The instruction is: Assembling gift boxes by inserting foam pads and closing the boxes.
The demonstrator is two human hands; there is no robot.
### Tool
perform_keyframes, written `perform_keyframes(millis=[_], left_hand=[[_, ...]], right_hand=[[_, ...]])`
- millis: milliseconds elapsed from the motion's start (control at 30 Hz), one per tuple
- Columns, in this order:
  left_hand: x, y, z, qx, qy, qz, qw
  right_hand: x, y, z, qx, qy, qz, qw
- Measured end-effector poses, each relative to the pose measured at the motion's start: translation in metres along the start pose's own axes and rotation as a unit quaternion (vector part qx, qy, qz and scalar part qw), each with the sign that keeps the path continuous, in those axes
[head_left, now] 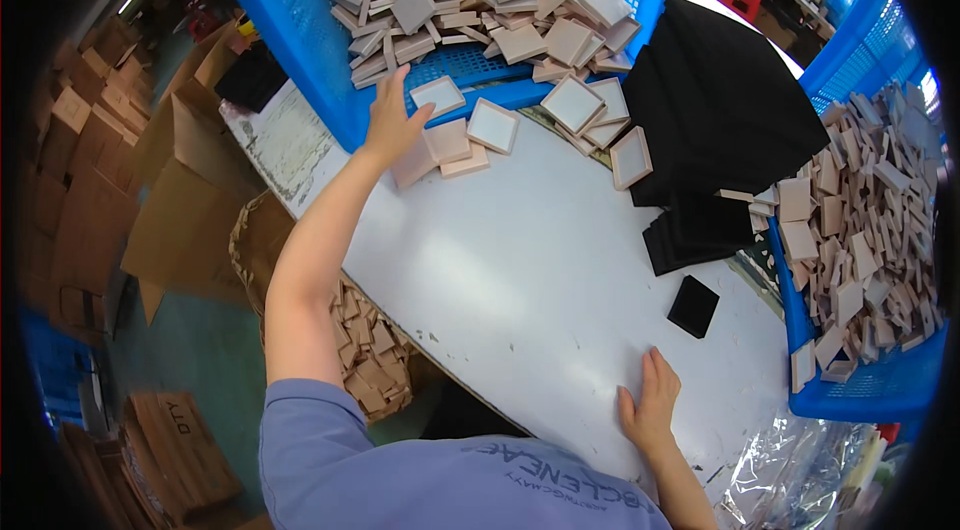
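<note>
Several pink square box trays [447, 142] lie on the white table [520, 270] beside a tipped blue crate [300, 20], under the left hand [392, 122], fingers spread across them. Farther off, the right hand [650, 408] rests flat, fingers together, near a black square pad [693, 306].

Bright, even overhead light, daylight-like. Tabletop [520, 260] reads near-white with mild glare, soft faint shadows under the hands. Top right corner blown out. Black foam stack [720, 110] loses detail, almost flat black. Foil [800, 475] at lower right shows specular glints. Strong fisheye: straight edges bow, black vignette rings the frame. Centre sharp; rim soft, left floor area dimmer, slightly blurred.
</note>
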State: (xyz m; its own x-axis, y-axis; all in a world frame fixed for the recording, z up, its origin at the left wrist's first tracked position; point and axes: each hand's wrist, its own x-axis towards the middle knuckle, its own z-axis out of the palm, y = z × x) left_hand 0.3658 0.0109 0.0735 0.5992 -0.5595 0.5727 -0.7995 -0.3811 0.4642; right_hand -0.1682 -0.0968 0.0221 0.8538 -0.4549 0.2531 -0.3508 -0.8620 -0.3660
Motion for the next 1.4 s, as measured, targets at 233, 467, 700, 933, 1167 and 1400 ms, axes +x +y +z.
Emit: perform_keyframes(millis=[233, 467, 700, 933, 1167, 1400], left_hand=[[0.097, -0.023, 0.041, 0.344, -0.104, 0.201, 0.911], [0.173, -0.038, 0.093, 0.601, -0.125, 0.166, 0.772], [0.203, -0.040, 0.122, 0.622, -0.159, 0.096, 0.761], [0.220, -0.056, 0.117, 0.640, -0.114, 0.128, 0.749], [0.205, -0.069, 0.105, 0.566, -0.155, 0.138, 0.798], [0.167, -0.035, 0.041, 0.393, -0.142, 0.207, 0.885]], right_hand=[[0.009, -0.009, -0.004, -0.058, -0.066, 0.027, 0.996], [0.008, -0.013, -0.005, -0.076, -0.096, 0.040, 0.992], [0.008, -0.010, -0.007, -0.084, -0.122, 0.043, 0.988], [0.009, -0.012, -0.008, -0.084, -0.122, 0.041, 0.988], [0.013, -0.012, -0.008, -0.080, -0.112, 0.037, 0.990], [0.010, -0.012, -0.008, -0.074, -0.104, 0.025, 0.992]])
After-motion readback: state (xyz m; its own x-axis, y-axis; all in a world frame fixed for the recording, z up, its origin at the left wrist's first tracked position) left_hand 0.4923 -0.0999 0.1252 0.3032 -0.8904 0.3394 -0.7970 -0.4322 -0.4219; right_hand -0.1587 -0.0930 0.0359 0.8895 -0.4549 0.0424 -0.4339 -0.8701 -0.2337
